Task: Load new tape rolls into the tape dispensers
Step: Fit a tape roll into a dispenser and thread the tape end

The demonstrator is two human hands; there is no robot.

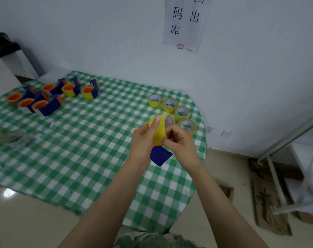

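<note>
item: group of blue-and-orange dispensers (44,99), upper left of frame, on the checked tablecloth (80,149); most appear to carry rolls.

item: left hand (143,140), centre of frame. fingers wrapped about the yellow tape roll (159,135), thumb laid up its outer band.

item: yellow tape roll, raised above the cloth, clasped between both hands. open core faces upper right, so its axis tilts away from the left palm.

item: blue dispenser (161,155), directly under the roll, orange parts showing beside the left hand; who holds it cannot be told.

item: right hand (179,140), fingers curled, thumb and fingertips pinching the roll's lower band.

item: four spare rolls (170,104), a row just beyond the hands.

note: seating likely depends on lining core with hub; left hand nearer.
</note>
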